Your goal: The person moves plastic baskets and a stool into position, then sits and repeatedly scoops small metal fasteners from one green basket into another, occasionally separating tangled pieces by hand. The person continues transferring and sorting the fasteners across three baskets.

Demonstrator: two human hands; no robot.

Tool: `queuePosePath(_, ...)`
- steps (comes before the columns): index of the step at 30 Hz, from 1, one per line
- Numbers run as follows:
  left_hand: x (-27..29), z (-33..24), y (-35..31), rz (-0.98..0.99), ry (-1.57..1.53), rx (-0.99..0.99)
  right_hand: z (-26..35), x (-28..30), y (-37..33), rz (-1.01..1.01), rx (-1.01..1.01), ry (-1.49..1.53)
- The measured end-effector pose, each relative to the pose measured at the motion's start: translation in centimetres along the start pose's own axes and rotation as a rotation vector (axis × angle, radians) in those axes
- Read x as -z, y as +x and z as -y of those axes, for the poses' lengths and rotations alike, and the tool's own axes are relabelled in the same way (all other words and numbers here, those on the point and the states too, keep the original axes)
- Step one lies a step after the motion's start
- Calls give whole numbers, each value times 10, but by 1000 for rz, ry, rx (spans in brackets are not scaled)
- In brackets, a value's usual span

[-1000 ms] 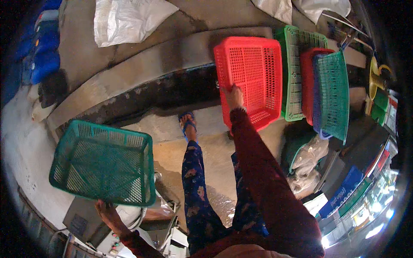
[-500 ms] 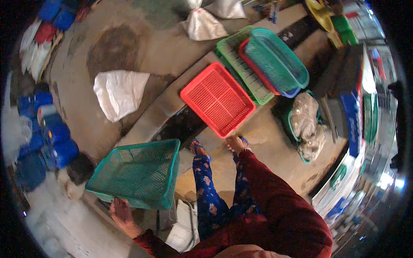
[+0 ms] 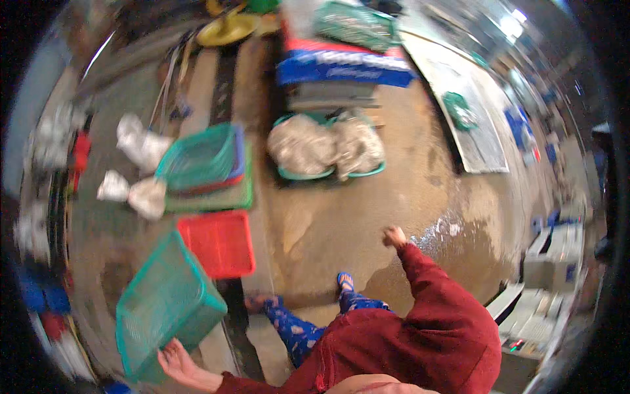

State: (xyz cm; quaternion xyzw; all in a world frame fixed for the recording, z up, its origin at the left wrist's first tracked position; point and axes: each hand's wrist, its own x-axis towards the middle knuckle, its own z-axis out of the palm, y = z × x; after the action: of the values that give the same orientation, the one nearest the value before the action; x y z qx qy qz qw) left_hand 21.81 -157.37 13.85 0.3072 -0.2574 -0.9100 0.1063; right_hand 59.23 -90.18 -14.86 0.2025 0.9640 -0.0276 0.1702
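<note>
At the lower left, my left hand (image 3: 178, 366) grips the rim of a deep green mesh basket (image 3: 161, 295), which is tilted and empty. The basket's far end overlaps a shallow red plastic basket (image 3: 220, 243) on the floor. Out to the right, over the wet floor, my right hand (image 3: 394, 237) appears loosely curled with nothing visible in it; motion blurs the fingers somewhat. Beyond the red basket lies a stack of baskets, with a teal one (image 3: 200, 157) on top.
Two green baskets with filled, pale clear bags (image 3: 303, 146) stand ahead. Behind them is a blue and red box (image 3: 348, 69). White sacks (image 3: 141, 144) lie at the left. A low pale slab (image 3: 469, 111) is at the right, and a grooved strip (image 3: 231, 302) crosses the floor.
My view and body have turned right. My right hand has left the red basket's rim and swung out to the right. My left hand keeps hold of the green basket, now more tilted.
</note>
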Motion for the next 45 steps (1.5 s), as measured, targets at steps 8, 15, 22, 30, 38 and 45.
queuePosePath(8,-157,295,-197,519,287,-73,-144,-130,-446,199,-1573,1216)
queuePosePath(15,-191,575,-400,774,377,560,-205,-37,-398,-903,-1575,2312)
queuePosePath(22,-180,768,-603,1001,536,1113,-391,69,-267,-1011,-922,2508)
queuePosePath(30,-191,937,-803,1467,932,1643,-491,127,-299,-1456,-507,2853)
queuePosePath(38,-191,1055,-979,2052,1064,1670,-595,100,-262,-1706,-1086,2697)
queuePosePath(45,-310,1220,-1039,2794,559,-427,-816,116,-180,-1808,-982,2544)
